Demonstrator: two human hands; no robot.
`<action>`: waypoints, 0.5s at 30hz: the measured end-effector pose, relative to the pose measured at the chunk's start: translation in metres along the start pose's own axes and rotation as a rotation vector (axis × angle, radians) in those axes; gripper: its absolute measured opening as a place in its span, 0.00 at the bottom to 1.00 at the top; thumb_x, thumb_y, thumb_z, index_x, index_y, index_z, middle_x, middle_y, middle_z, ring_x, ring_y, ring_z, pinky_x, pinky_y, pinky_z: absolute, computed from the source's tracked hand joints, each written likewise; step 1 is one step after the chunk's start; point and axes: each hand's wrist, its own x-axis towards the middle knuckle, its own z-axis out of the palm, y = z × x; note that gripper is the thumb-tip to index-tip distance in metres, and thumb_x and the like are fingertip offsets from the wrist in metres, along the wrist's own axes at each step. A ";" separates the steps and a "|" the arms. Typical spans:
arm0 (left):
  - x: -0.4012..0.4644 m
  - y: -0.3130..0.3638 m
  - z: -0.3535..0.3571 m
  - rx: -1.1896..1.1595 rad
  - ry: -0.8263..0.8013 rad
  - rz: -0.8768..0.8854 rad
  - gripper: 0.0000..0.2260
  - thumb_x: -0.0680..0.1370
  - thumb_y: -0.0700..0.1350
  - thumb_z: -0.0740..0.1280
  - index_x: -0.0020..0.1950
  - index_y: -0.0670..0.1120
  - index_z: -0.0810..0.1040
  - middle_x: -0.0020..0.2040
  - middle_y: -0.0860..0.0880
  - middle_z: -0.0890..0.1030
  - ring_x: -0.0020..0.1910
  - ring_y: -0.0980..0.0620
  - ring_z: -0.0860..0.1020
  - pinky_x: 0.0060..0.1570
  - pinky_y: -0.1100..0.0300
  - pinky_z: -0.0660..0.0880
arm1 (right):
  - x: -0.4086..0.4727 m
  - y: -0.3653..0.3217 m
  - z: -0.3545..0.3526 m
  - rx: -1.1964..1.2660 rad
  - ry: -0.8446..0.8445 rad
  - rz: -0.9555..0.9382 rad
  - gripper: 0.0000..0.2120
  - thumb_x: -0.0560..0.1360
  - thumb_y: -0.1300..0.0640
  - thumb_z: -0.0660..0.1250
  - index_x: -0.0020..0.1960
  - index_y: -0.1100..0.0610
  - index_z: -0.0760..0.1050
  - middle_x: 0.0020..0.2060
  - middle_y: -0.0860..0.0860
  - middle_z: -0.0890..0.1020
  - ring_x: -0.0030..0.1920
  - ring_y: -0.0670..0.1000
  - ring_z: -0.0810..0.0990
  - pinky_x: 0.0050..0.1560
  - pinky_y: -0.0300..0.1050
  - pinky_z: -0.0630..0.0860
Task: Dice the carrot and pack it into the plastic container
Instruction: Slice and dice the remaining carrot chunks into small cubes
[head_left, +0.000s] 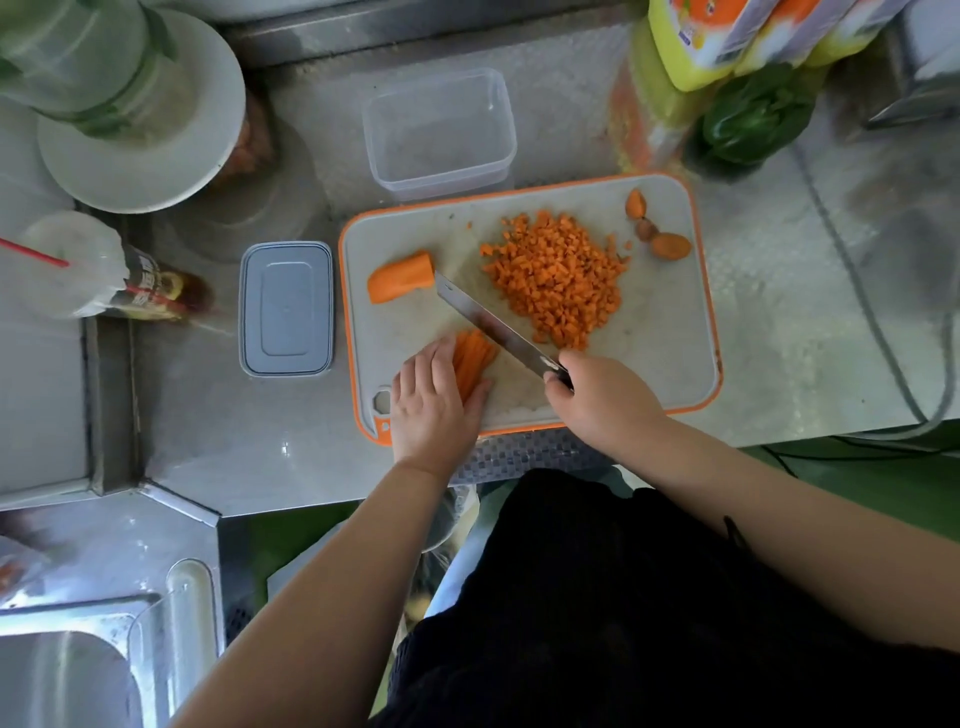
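A white cutting board with an orange rim lies on the steel counter. A heap of diced carrot covers its middle. A thick uncut carrot piece lies at the board's left. My left hand holds a bundle of carrot sticks down on the board's near edge. My right hand grips the handle of a knife, whose blade slants over the sticks toward the carrot piece. The clear plastic container stands empty behind the board, and its grey lid lies to the board's left.
Carrot end scraps sit at the board's far right corner. A green pepper and yellow bottles stand at back right. White plates and a cup with a red straw are at left; a sink is lower left.
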 end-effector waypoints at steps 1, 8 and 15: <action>0.001 0.000 -0.002 0.003 -0.004 -0.020 0.25 0.78 0.57 0.67 0.64 0.39 0.74 0.57 0.42 0.79 0.55 0.44 0.75 0.52 0.51 0.72 | 0.000 -0.001 0.000 -0.001 0.005 0.000 0.15 0.80 0.54 0.57 0.36 0.55 0.61 0.27 0.52 0.69 0.27 0.53 0.67 0.26 0.47 0.58; 0.004 0.002 -0.009 -0.108 -0.049 -0.154 0.27 0.75 0.62 0.65 0.63 0.41 0.77 0.57 0.43 0.77 0.55 0.44 0.74 0.52 0.51 0.73 | -0.001 -0.001 -0.003 -0.041 -0.013 -0.028 0.13 0.80 0.52 0.58 0.38 0.55 0.63 0.27 0.51 0.69 0.28 0.54 0.70 0.26 0.46 0.60; 0.016 -0.009 -0.004 -0.296 0.000 0.095 0.10 0.78 0.47 0.69 0.50 0.40 0.79 0.51 0.40 0.77 0.51 0.41 0.73 0.52 0.49 0.74 | -0.010 -0.011 -0.010 -0.163 0.069 -0.099 0.10 0.81 0.53 0.56 0.44 0.57 0.68 0.27 0.48 0.66 0.28 0.53 0.66 0.25 0.46 0.55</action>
